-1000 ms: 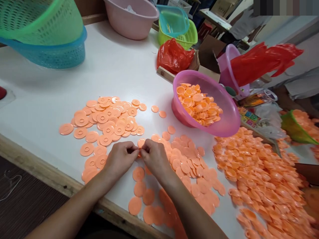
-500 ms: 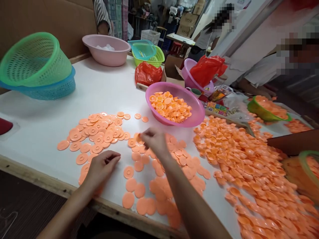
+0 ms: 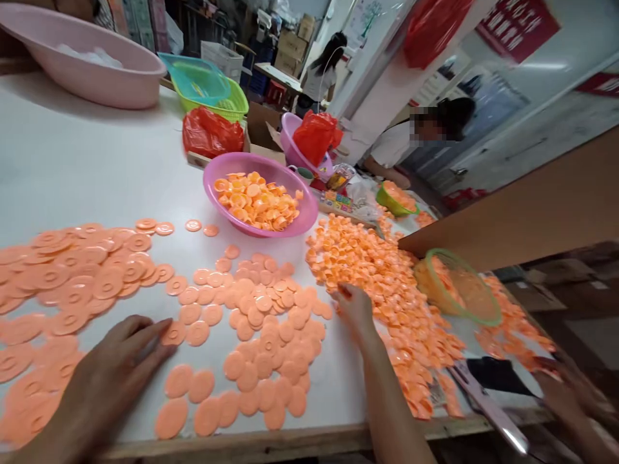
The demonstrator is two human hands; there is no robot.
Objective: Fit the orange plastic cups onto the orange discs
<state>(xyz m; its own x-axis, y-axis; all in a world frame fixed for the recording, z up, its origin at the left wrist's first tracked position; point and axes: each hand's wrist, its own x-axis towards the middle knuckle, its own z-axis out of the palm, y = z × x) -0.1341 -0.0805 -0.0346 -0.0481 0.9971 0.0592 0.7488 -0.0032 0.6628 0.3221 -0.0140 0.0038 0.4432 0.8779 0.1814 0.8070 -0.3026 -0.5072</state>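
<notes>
My left hand (image 3: 123, 361) is low over the table at the left. Its thumb and forefinger are closed on the edge of a flat orange plastic disc (image 3: 173, 332). More loose discs (image 3: 197, 333) lie just right of it. A heap of ringed orange discs (image 3: 107, 281) spreads behind and under that hand. My right hand (image 3: 355, 312), slightly blurred, is at the left edge of a large pile of small orange cup-shaped pieces (image 3: 387, 283). Its fingers look bent and apart, with nothing visible in them. Between the hands lies a patch of overlapping plain orange discs (image 3: 268, 345).
A pink basin (image 3: 213, 193) of orange pieces stands behind the discs. Farther back are a pale pink tub (image 3: 97, 71), green basket (image 3: 236, 100) and red bag (image 3: 213, 132). A green-rimmed basket (image 3: 493, 316) and a co-worker's hand (image 3: 556, 386) are at the right.
The view has swung right. My right hand has moved from the discs to the pile of cup-shaped pieces. My left hand has come to a disc and its fingertips are on it.
</notes>
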